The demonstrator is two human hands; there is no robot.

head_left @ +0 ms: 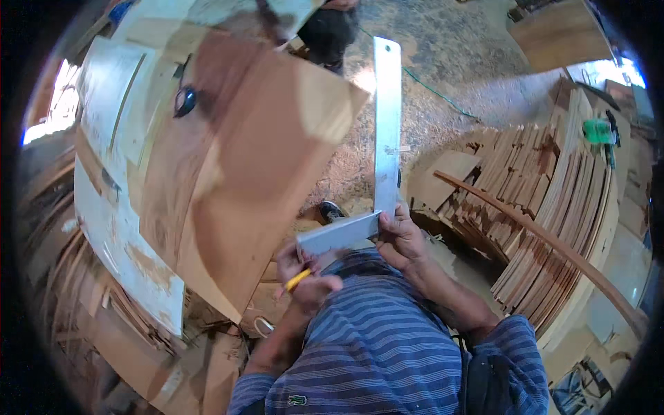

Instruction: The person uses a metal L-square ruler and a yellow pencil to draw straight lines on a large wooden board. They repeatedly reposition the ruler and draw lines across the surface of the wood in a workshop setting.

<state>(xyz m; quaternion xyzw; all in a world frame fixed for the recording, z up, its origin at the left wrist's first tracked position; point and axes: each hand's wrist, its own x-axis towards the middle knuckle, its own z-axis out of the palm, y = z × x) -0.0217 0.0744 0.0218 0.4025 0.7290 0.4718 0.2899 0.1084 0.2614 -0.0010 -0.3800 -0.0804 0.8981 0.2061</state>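
Observation:
A metal try square [388, 131] is held in front of my body, its long blade pointing away from me and its thicker stock [339, 234] reaching to the left. My right hand [403, 242] is closed around the corner where blade and stock meet. At the stock's left end is my left hand [308, 287], partly blurred, with a short yellow pencil [298, 279] between its fingers. Whether the left fingers also grip the stock is hard to make out. Just left of the square lies a large brown wooden board [256, 152] on the worktable.
A pale worktable sheet [131, 242] carries a black round object [185, 102]. Stacked wooden strips [546, 228] lie on the right, crossed by a long curved strip [532, 225]. Beyond are a green bottle [597, 131], a green cord [443, 97] and another person [328, 31].

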